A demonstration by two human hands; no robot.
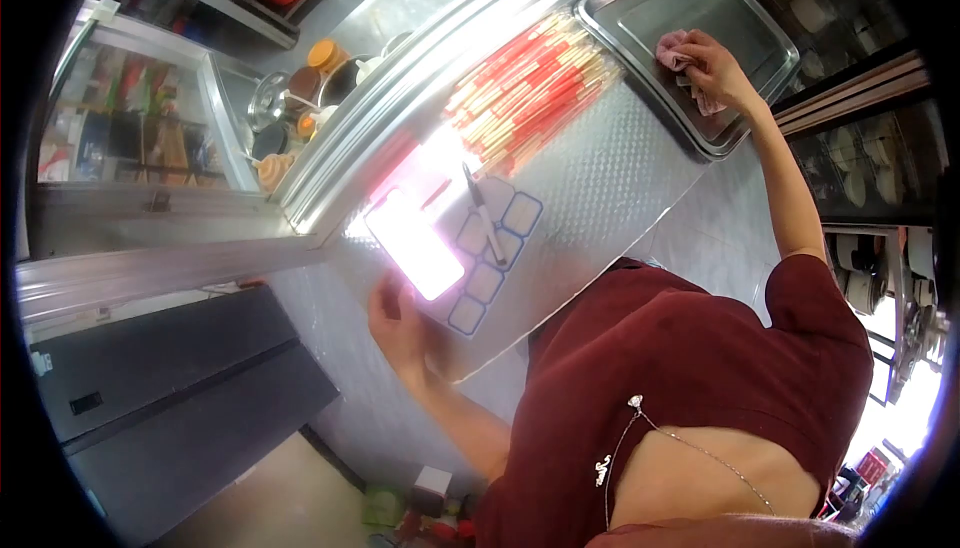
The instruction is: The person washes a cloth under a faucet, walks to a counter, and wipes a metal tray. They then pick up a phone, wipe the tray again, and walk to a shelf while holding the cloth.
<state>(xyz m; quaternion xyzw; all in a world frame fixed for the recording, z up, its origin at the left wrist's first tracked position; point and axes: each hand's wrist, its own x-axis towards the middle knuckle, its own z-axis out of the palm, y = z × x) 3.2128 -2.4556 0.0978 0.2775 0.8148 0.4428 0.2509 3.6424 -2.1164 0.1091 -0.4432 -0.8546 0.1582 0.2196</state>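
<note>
My right hand (712, 70) is closed on a crumpled pinkish cloth (707, 100) over the metal tray (660, 10), which lies at the upper right of the counter. At the counter's lower left edge, my left hand (397, 328) is beside a phone (415, 246) with a glaring bright screen. Its fingers are bent, and whether they touch the phone is not clear. Right of the phone, a pen (484, 216) lies on a sheet of blue-bordered labels (486, 280). Many red-and-cream wrapped sticks (535, 83) are spread between the phone and the tray.
A metal window frame (350, 168) runs along the counter's far side. Beyond it stand jars with orange lids (326, 55) and a glass case (140, 108). Dark cabinets (190, 408) fill the lower left. Shelves with dishes (865, 163) are at the right.
</note>
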